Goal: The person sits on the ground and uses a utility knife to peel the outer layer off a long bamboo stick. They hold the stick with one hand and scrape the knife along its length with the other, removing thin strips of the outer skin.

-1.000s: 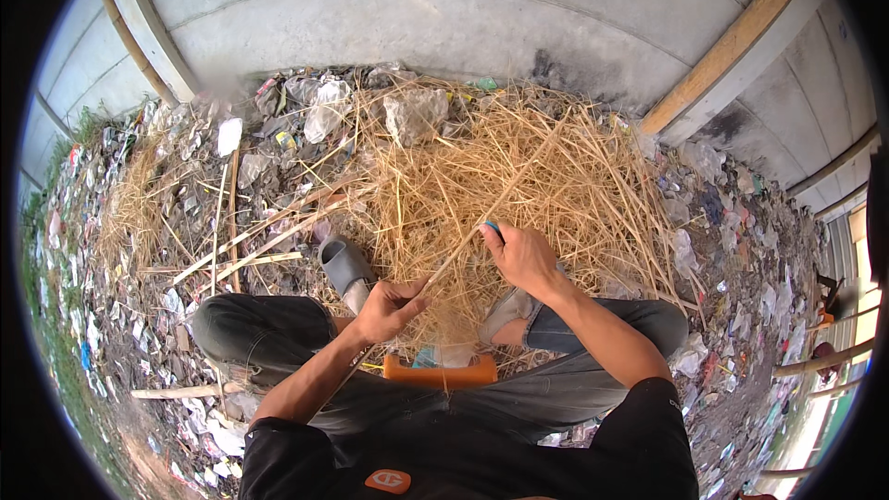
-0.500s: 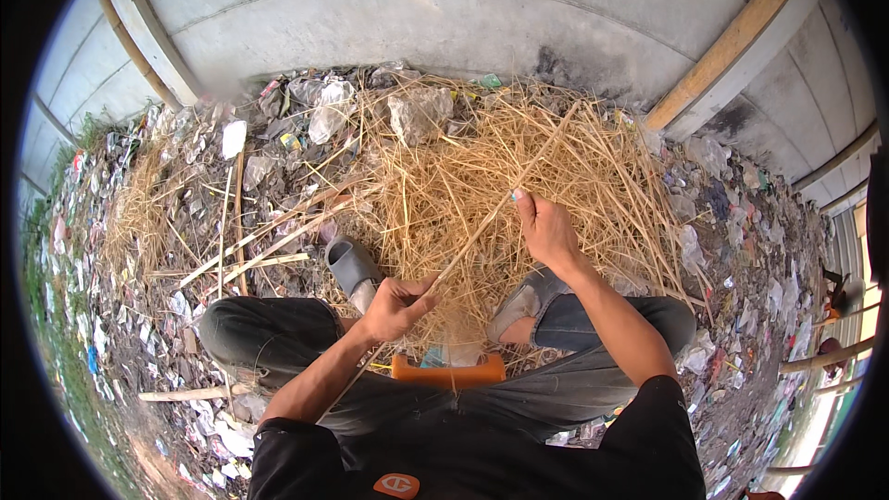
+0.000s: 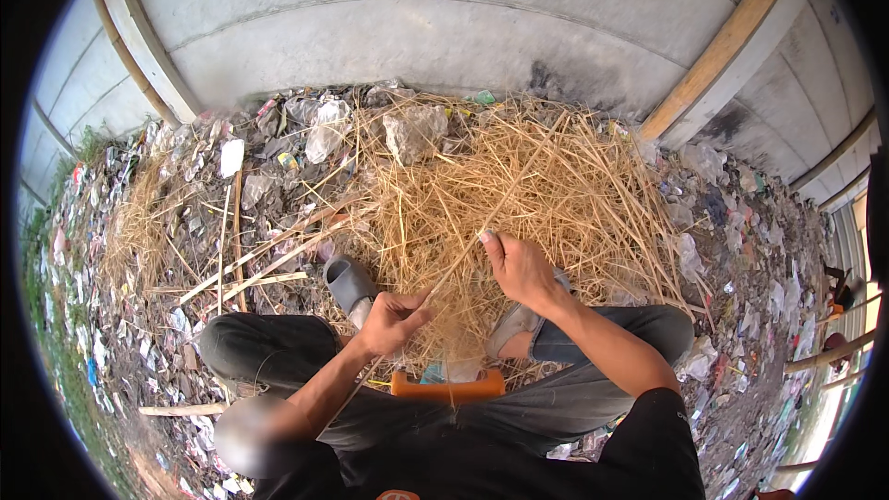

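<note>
A long, thin, pale strip [image 3: 511, 190], looking like split bamboo, slants from the far right down towards my lap. My left hand [image 3: 396, 322] is closed round its lower part, and the tail runs back under my forearm. Further up, my right hand [image 3: 523, 270] pinches the same strip, thumb on top. Whether a small blade is also in that hand is hidden. Beneath both hands spreads a heap of straw-coloured shavings [image 3: 444, 194], with fine curls gathered between my feet.
Past the heap stands a grey concrete wall [image 3: 417, 42] with a wooden post [image 3: 722, 42]. Loose bamboo pieces [image 3: 278, 255] lie at the left among plastic litter [image 3: 329, 130]. A grey slipper [image 3: 350, 282] is on my left foot; an orange plastic piece [image 3: 449, 387] sits between my legs.
My right hand has slid down along the strip, closer to my left hand. The left hand keeps its hold in nearly the same place.
</note>
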Motion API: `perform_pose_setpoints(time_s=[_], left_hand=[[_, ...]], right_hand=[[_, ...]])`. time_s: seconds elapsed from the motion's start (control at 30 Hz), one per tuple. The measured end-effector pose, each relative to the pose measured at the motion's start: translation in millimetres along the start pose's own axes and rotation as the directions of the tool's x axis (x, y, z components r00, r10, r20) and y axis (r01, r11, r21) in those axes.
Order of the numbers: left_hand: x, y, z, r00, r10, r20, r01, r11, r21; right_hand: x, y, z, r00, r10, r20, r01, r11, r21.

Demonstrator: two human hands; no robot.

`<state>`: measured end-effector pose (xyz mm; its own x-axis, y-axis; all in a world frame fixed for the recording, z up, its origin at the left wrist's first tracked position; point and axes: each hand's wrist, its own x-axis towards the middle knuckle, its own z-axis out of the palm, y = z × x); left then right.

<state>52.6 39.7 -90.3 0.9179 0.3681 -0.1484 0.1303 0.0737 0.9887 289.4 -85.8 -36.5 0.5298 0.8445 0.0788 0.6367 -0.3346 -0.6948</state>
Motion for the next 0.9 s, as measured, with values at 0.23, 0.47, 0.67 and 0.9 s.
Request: perform_pose_setpoints(time_s=[0.23,0.47,0.67,0.9], left_hand=[[-10.2,-16.7,-2.9,0.999,0.031,0.019,-0.031,0.999,-0.019],[-10.8,-11.7,-2.5,1.000,-0.008,0.025,0.010,0.997,-0.074],[-14.7,2.6,3.5,1.000,-0.019,0.003,0.019,0.999,0.037],[-11.4,-11.0,5.9,0.997,-0.017,0.072,0.004,0.983,0.182]], right_hand=[[-6.7,16.5,10.5,0.992,-0.019,0.127,0.010,0.997,0.077],[-1.1,36.0,13.4,0.952,0.101,0.288,-0.203,0.914,0.351],[4.3,9.8,-13.9,0.998,-0.001,0.061,-0.017,0.952,0.305],[6.0,9.6,-18.4,0.989,-0.039,0.141,0.044,0.998,-0.035]])
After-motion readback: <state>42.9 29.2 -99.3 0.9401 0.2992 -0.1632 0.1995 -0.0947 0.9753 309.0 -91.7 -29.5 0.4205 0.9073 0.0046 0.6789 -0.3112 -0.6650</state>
